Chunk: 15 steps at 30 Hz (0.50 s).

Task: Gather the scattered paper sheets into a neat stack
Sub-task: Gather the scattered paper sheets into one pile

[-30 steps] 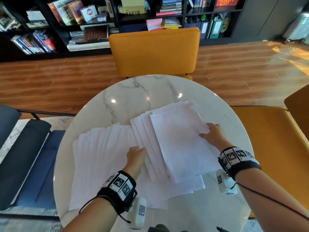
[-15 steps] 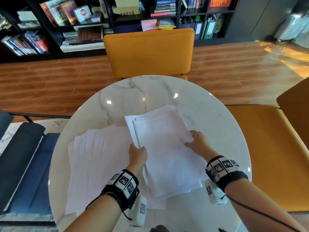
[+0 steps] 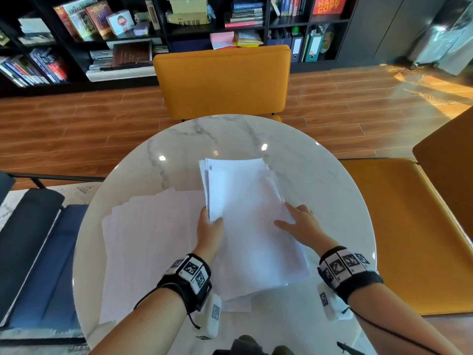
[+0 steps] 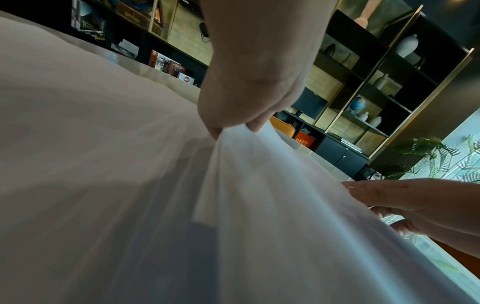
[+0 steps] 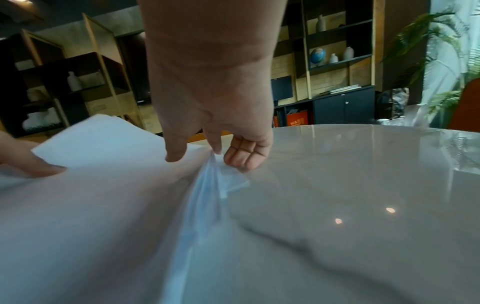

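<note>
A loosely squared pile of white paper sheets [image 3: 245, 216] lies right of centre on the round marble table [image 3: 230, 137]. My left hand [image 3: 211, 220] pinches the pile's left edge, thumb on top; the left wrist view shows that left hand [image 4: 233, 127] holding the lifted edge [image 4: 259, 164]. My right hand [image 3: 289, 219] grips the right edge. In the right wrist view, this right hand [image 5: 202, 156] has its thumb on the paper [image 5: 103, 144] and its fingers curled beneath. A second batch of sheets [image 3: 148, 247] lies fanned out flat on the left, partly under the pile.
A yellow chair [image 3: 222, 80] stands at the table's far side and another yellow chair [image 3: 399, 226] at the right. A dark blue chair [image 3: 38, 252] is at the left. Bookshelves [image 3: 128, 34] line the back wall. Bare marble shows beyond and right of the papers.
The spread-out sheets on the right have been pushed together into one narrower pile. Both hands have closed in on its side edges; the left batch has not moved.
</note>
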{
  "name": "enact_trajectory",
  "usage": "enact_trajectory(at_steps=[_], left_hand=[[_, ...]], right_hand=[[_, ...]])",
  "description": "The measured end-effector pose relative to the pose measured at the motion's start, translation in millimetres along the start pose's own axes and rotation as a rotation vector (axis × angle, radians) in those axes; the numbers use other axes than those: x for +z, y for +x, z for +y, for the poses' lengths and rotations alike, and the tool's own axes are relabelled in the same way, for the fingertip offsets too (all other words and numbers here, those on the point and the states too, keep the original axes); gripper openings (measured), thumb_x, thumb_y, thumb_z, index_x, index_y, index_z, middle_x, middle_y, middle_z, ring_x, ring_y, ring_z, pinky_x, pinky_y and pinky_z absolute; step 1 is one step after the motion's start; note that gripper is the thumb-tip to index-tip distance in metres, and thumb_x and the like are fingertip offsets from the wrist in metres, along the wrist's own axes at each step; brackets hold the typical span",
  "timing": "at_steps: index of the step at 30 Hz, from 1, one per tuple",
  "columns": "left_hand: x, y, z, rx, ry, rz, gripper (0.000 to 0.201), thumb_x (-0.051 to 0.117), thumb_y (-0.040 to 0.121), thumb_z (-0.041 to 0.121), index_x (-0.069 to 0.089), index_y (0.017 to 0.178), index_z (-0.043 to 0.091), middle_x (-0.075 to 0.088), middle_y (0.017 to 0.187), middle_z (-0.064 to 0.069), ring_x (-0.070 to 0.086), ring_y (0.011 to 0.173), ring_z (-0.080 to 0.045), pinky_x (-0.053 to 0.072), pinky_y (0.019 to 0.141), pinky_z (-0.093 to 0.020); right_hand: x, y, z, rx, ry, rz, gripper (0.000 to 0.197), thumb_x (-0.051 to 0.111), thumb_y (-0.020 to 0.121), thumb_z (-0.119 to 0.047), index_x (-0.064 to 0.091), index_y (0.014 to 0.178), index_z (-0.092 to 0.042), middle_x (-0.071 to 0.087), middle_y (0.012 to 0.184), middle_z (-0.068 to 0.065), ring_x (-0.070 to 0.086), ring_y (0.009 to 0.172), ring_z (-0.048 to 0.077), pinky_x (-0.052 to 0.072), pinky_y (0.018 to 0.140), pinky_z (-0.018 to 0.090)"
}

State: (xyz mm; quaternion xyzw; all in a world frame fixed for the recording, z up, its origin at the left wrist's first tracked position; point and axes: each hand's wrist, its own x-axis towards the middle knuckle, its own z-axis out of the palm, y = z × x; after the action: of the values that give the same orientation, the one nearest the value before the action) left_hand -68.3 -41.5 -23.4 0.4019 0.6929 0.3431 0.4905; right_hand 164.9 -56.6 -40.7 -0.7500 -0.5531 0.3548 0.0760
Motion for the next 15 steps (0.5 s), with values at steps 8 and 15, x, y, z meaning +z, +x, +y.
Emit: enact_trajectory(at_steps=[8, 15], left_hand=[[12.4, -18.7, 23.1, 0.059, -0.118, -0.175, 0.031, 0.054, 0.089, 0.008, 0.049, 0.118, 0.018, 0.064, 0.113, -0.004, 0.064, 0.101, -0.022, 0.054, 0.09, -0.039], [-6.0, -16.2, 12.2, -0.001, 0.01, -0.196, 0.028, 0.054, 0.093, 0.019, 0.043, 0.118, 0.019, 0.06, 0.107, -0.002, 0.059, 0.098, -0.021, 0.049, 0.087, -0.035]], right_hand=[[-24.5, -7.5, 19.1, 0.1, 0.691, 0.182, 0.069, 0.072, 0.078, -0.04, 0.048, 0.135, -0.009, 0.062, 0.12, 0.01, 0.063, 0.101, 0.024, 0.055, 0.089, 0.037], [-11.5, -29.4, 14.2, 0.17, 0.791, 0.189, 0.04, 0.064, 0.086, -0.008, 0.052, 0.124, -0.003, 0.068, 0.096, 0.018, 0.065, 0.078, 0.031, 0.057, 0.073, 0.043]])
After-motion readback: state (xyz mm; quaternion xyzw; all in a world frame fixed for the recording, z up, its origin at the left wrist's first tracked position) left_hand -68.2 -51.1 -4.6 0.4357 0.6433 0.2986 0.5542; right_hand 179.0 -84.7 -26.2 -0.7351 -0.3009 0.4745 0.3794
